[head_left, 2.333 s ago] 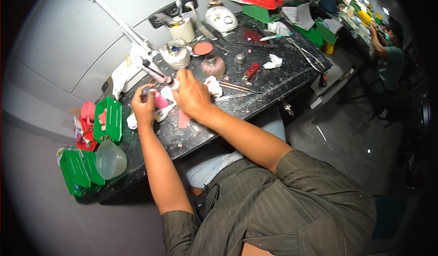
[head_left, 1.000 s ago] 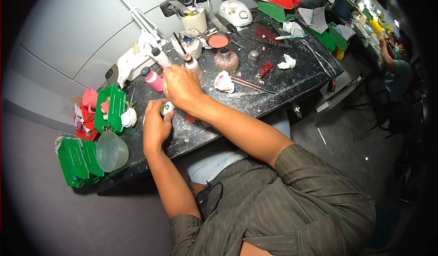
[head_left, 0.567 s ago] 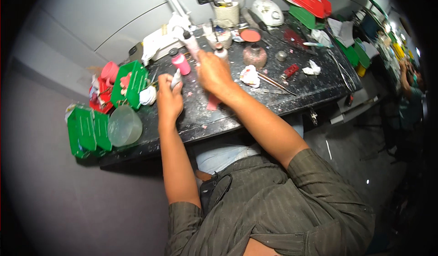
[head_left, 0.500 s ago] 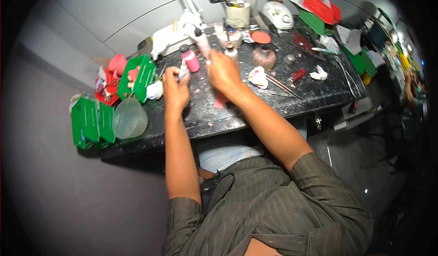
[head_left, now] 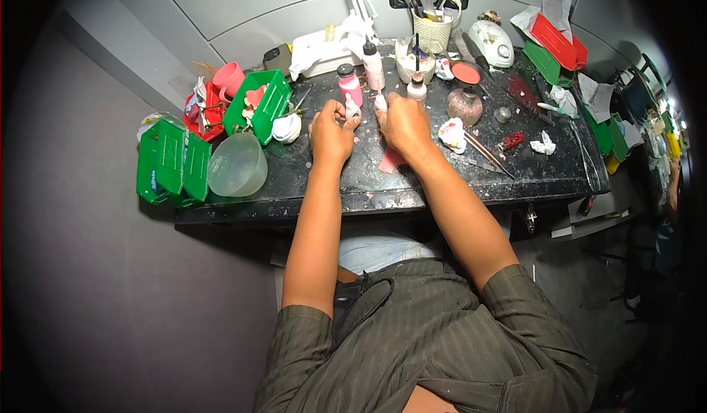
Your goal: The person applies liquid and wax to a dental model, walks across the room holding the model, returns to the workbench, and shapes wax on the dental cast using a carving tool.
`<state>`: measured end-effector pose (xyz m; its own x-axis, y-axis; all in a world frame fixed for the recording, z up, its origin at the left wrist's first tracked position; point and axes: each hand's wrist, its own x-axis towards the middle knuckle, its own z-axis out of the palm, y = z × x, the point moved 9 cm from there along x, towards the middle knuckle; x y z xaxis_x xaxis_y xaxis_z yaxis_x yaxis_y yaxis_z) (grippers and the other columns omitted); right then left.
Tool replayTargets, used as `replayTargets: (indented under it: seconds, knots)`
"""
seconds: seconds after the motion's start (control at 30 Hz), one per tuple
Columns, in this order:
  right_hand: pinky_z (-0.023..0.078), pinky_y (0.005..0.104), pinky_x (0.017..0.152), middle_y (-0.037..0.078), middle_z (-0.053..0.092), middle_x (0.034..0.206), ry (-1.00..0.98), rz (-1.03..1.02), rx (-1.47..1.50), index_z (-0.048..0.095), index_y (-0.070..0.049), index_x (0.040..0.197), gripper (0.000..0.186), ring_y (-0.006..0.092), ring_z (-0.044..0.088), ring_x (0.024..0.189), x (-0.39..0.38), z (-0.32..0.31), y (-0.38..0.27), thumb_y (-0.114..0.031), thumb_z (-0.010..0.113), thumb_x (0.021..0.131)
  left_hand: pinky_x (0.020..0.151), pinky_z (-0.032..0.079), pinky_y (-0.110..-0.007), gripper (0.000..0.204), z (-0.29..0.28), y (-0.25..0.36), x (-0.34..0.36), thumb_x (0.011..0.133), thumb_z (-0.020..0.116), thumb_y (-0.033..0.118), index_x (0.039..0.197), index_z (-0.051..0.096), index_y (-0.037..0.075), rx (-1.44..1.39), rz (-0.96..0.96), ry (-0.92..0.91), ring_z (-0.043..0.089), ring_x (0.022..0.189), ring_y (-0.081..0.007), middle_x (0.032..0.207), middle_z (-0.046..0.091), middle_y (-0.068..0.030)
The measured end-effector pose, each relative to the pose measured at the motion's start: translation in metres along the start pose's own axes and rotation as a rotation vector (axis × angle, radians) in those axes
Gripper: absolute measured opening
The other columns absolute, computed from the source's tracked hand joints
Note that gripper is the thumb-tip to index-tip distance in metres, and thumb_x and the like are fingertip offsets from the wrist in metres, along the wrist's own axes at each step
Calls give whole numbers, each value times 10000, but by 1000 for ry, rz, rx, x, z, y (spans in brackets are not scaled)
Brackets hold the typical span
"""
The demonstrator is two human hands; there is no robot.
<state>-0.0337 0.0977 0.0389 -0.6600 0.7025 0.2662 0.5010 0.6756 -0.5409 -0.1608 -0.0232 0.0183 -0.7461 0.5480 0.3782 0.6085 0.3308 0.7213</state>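
From where I stand, both hands are in use. Left hand point(head_left: 333, 135): thumb and fingers closed round a small nozzle bottle point(head_left: 352, 109), tip pointing up past the fingertips. Right hand point(head_left: 407, 122): fingers curled down, looks to be pinching a white bit point(head_left: 381, 104) at the thumb side; part hidden, so can't tell what it is. The two held things are near each other, not touching.

Done, as far as I can see: nozzle bottle and white bit both off the bench point(head_left: 353, 185) and in the fingers. Pink bottle point(head_left: 350, 85) stands upright, dark cap on, just beyond the left fingertips. Pale bottle point(head_left: 373, 67), also black-capped and upright, is beyond the gap between the hands. Dropper bottle point(head_left: 417, 87) stands just past the right knuckles, next to the tub point(head_left: 417, 65).

Not in hand: pink strip point(head_left: 392, 160), lying nearer the body than the right fingers. Tissue point(head_left: 452, 135) and brushes point(head_left: 486, 152) lie to the right of the right hand, nobody holding them. White wad point(head_left: 286, 127) sits left of the left fingers, beside the green bin point(head_left: 257, 104).

How much is left, can't say; I'd judge it mid-work, since both hands are full. No liquid visible leaving the nozzle; too small to be sure.
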Motion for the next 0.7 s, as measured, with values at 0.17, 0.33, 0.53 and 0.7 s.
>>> replayTargets:
  seconds: [0.17,0.33,0.53,0.7]
  knots:
    - [551,504,777,256,703,870,-26,-46,18,655,25,981,285,424,700,868,-21,-28,-14,-214,733,847,770,484,-438,282,2,-4,-2,736,846,139,852,607,46,19,-20,-60,640,840,-308,816,690,-109]
    - [551,474,755,202,715,875,-49,-119,85,677,-20,944,247,393,701,826,-71,-61,1,-227,749,832,773,477,-438,285,3,-13,-2,727,857,181,820,626,42,64,2,-66,613,851,-310,824,673,-103]
    - [530,376,667,152,714,797,278,133,157,705,-38,915,143,281,700,710,-108,-153,99,-148,750,836,748,473,-427,275,4,-12,-1,727,855,184,777,631,33,75,9,-68,593,820,-297,815,656,-111]
    - [515,345,655,140,717,849,425,251,54,691,-3,927,191,245,656,678,-129,-199,162,-138,772,820,642,482,-370,278,5,-26,1,750,848,160,767,619,3,35,82,-35,603,686,-223,731,638,-105]
